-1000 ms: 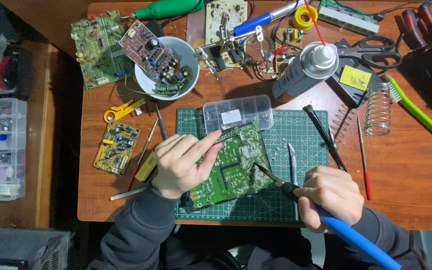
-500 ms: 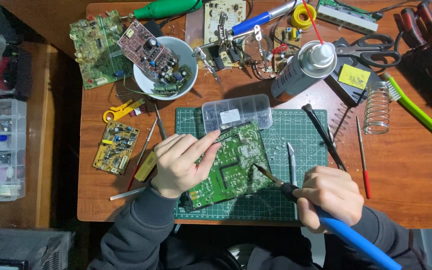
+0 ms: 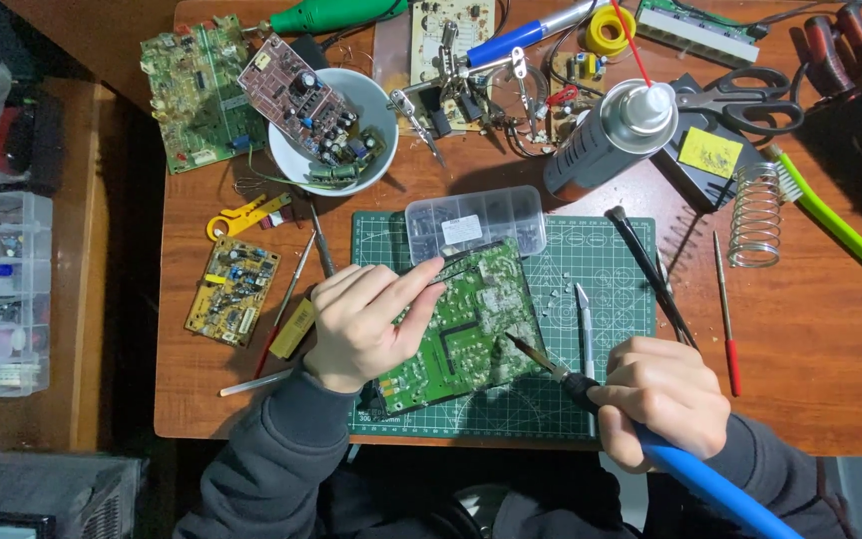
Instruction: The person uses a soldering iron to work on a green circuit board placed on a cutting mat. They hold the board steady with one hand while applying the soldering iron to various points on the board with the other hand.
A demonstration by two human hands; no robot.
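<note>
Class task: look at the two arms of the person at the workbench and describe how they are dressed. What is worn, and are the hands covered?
Both arms wear long dark grey sleeves of soft, creased fabric, ending at the wrists. The left hand and right hand are bare: no gloves, rings or watch show on them.

green circuit board (image 3: 466, 329) tilted on mat; blue-handled soldering iron (image 3: 591, 389) tip touching it.

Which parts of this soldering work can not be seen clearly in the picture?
- Head view: the joint under the soldering iron tip is too small to make out.
- What the left hand pinches is a thin tool, its tip unclear over the green circuit board.
- The iron's blue handle leaves the bottom edge; the right hand covers its grip.
</note>
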